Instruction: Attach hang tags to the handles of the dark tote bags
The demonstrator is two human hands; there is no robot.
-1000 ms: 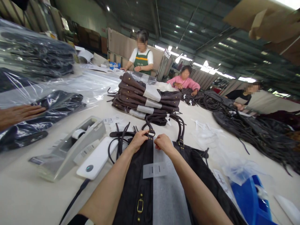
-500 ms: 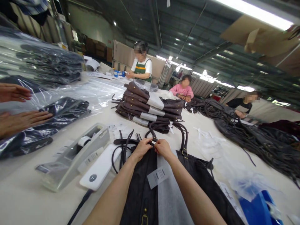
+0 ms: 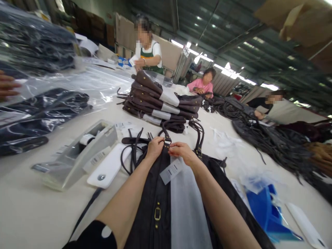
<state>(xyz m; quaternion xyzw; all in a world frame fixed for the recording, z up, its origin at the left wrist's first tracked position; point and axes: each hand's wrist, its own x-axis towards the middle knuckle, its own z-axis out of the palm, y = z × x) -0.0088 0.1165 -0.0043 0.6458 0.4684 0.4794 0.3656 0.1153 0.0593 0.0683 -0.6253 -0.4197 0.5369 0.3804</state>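
Observation:
A dark handbag (image 3: 145, 214) lies in front of me, with a pale grey paper strip (image 3: 185, 211) down its middle. My left hand (image 3: 155, 148) is closed in a pinch on the base of the bag's handle (image 3: 165, 131), by a small metal ring. Just right of it, my right hand (image 3: 181, 151) has thumb and fingertips together at the bag's top edge; what they pinch is too small to make out. Below those fingers hangs a printed label (image 3: 170, 172), over the strip's edge. A brass buckle (image 3: 157, 213) shows lower on the bag.
Folded brown bags (image 3: 160, 100) are stacked beyond my hands. At left are a tape dispenser (image 3: 77, 155), a white device (image 3: 107, 167) and plastic-wrapped bags (image 3: 46, 114) beside a co-worker's hand (image 3: 7, 86). A blue holder (image 3: 261, 200) stands right; dark bags (image 3: 275, 145) lie behind. Several people work around the table.
My view has shifted. The small white piece between my hands no longer shows, and my right fingers have changed their hold. At left, the co-worker's hands have drawn back from the wrapped bag.

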